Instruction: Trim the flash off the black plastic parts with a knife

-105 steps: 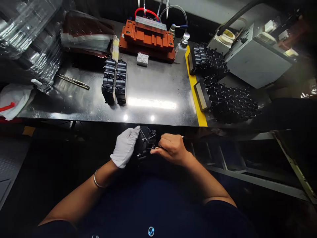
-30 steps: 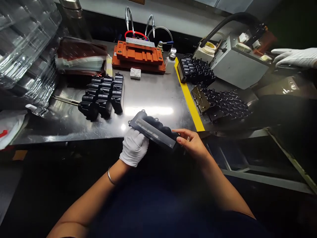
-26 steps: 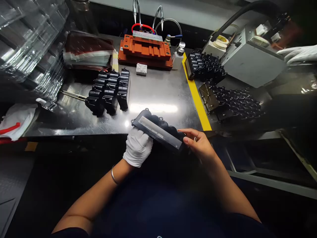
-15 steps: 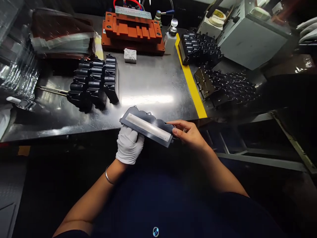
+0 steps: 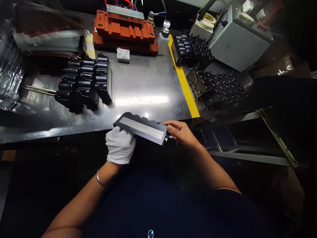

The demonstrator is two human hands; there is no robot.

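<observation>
A black part with a scalloped far edge and a pale strip along its face (image 5: 141, 128) is held between both hands, just off the bench's front edge. My left hand (image 5: 120, 145), in a white glove, closes on its left end from below. My bare right hand (image 5: 182, 133) pinches the right end, thumb on the near side; the other fingertips are partly hidden behind it. To the left on the bench stand rows of ribbed black parts (image 5: 85, 82) of similar outline.
The metal bench (image 5: 141, 79) carries an orange fixture (image 5: 126, 31), a small white wrapped block (image 5: 123, 55) and a clear bottle (image 5: 163, 43). Beyond the yellow tape (image 5: 184, 82) lie more black parts (image 5: 220, 86) and a grey box (image 5: 239, 39). Clear plastic pieces (image 5: 11, 66) stack at far left.
The black part has tilted in my hands, its scalloped edge turning and its strip looking narrower. The whole view has shifted a little, so the bench things appear further left.
</observation>
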